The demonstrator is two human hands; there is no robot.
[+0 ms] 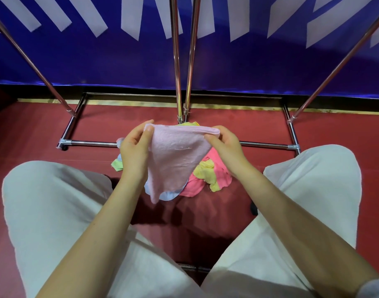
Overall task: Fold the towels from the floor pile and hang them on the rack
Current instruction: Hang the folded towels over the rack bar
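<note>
A pale pink towel (173, 160) hangs in the air in front of me, narrowing to a point at the bottom. My left hand (134, 149) pinches its top left corner. My right hand (225, 143) pinches the rolled top right edge. Below it on the red floor lies the pile of towels (207, 177): bright pink, yellow, light green and light blue ones, partly hidden behind the held towel. The chrome rack (180, 82) stands just beyond the pile, its uprights rising out of view.
The rack's base bars (265, 144) frame the floor around the pile, with slanted poles (33, 65) at left and right. A blue banner wall (248, 67) stands behind. My knees in white trousers (55, 211) flank the pile.
</note>
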